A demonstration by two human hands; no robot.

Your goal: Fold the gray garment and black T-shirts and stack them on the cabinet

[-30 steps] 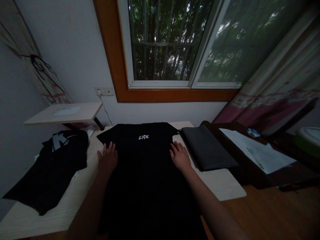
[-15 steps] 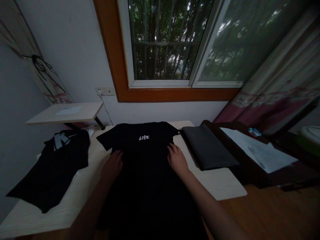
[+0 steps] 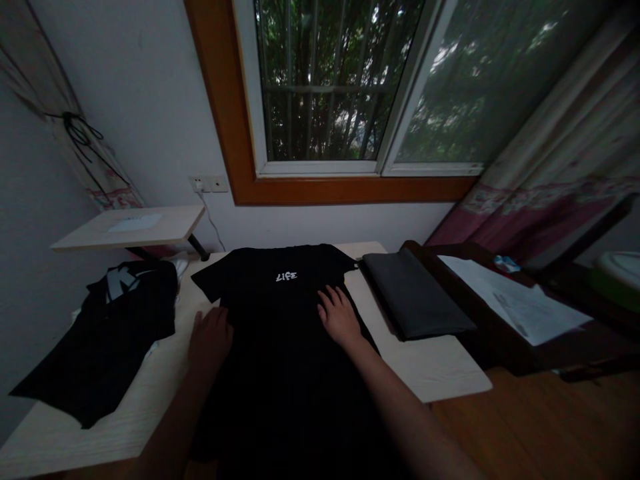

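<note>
You have, on your L: blk garment (image 3: 125, 347) w/ lg pale print, on desk (image 3: 450, 367); behind it, raised shelf (image 3: 180, 225), paper sheet (image 3: 135, 223) on top. L curtain (image 3: 47, 73) tied w/ dk cord (image 3: 77, 130). Ahead of you: wall socket (image 3: 218, 184), window (image 3: 335, 87), greenery outside. Your R: dk flat folder-like item (image 3: 417, 297) on desk; papers (image 3: 510, 303) on dk surface just beyond; R curtain (image 3: 565, 150), pink lower band.

Upside-down white "LIFE" (image 3: 287, 276) on spread black shirt (image 3: 285, 347)
</note>
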